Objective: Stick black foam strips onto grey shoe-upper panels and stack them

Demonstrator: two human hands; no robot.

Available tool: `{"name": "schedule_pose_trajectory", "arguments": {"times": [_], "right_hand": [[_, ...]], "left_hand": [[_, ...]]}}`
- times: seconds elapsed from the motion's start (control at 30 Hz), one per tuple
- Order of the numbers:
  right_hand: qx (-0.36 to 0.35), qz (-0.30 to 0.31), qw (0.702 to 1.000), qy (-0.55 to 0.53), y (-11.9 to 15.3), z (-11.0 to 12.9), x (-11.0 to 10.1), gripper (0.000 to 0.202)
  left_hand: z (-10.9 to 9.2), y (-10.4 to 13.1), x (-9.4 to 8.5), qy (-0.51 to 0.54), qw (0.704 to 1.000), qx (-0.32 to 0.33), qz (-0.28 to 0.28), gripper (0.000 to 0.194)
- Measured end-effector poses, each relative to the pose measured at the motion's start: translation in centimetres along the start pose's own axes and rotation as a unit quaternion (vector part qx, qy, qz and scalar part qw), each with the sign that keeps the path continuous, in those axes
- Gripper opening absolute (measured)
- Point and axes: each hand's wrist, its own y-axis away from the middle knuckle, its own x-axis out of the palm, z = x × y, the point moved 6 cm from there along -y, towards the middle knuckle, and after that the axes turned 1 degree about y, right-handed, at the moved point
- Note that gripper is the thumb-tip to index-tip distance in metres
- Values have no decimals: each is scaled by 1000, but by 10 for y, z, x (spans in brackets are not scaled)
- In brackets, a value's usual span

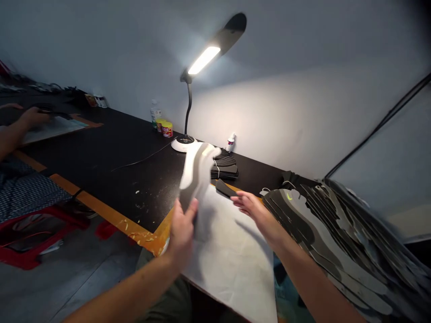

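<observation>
My left hand (pixel 182 229) grips the lower end of a curved grey and white piece (pixel 198 172), which stands up blurred in front of the lamp base. Over the right part of the white board (pixel 232 255), my right hand (pixel 247 206) has its fingers stretched out and holds nothing. Its fingertips are near a small dark strip (pixel 225 188) at the board's far edge. Behind the board sits a bundle of dark strips (pixel 225 166) tied with white bands. To the right, layered grey and black pieces (pixel 303 215) lie in a large spread pile.
A lit desk lamp (pixel 185 140) stands at the back beside small yellow-lidded tins (pixel 167 129) and a bottle (pixel 155 112). A small white bottle (pixel 230 142) is by the wall. Another person's hand (pixel 33 117) is at far left, above a red stool (pixel 40 233).
</observation>
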Motion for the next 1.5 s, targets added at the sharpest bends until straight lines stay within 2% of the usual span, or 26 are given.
{"name": "schedule_pose_trajectory", "arguments": {"times": [0.07,0.1,0.13,0.2,0.27,0.37,0.4,0.5,0.53,0.6,0.67,0.73,0.8,0.9,1.03,1.13,1.3,1.5], "right_hand": [[7,52,996,-69,-20,15,25,47],[-6,58,994,-96,-28,23,30,46],[-19,47,991,-126,-35,29,30,46],[-35,57,985,-160,-43,35,25,49],[-17,77,987,-142,-44,32,13,46],[-15,116,991,-70,-36,27,-7,40],[-20,130,990,-47,-33,26,-11,38],[-21,178,984,18,-22,26,-16,33],[-20,191,980,46,-19,28,-15,32],[-26,202,972,121,-14,31,-13,29],[-37,192,958,212,-10,36,-13,25],[-39,162,940,297,-8,36,-16,23],[-32,117,928,353,-8,33,-25,25],[-21,37,906,421,-4,21,-40,33],[-8,-29,846,532,5,3,-50,46],[-7,-24,832,555,12,-8,-47,44],[-19,10,825,565,13,-21,-40,33],[-44,13,836,547,9,-30,-34,28]], "left_hand": [[29,46,32,74,995,-55,47,63],[38,64,44,94,990,-71,73,61],[43,76,54,104,985,-83,114,59],[48,86,63,85,975,-101,179,53],[43,74,57,39,973,-103,203,50],[14,24,38,-3,985,-54,164,60],[2,6,37,3,984,-49,171,60],[-28,-44,43,-24,977,-48,206,55],[-33,-56,47,-68,970,-55,228,54],[-32,-70,58,-169,935,-86,300,52],[-25,-78,64,-250,898,-82,353,47],[-16,-83,67,-295,879,-50,370,43],[-8,-88,67,-309,878,-24,365,43],[1,-93,64,-301,887,-21,349,44],[7,-94,62,-283,883,-49,370,41],[10,-91,60,-297,850,-78,428,40],[16,-90,59,-337,789,-129,497,55],[25,-97,62,-347,755,-150,536,49]]}}
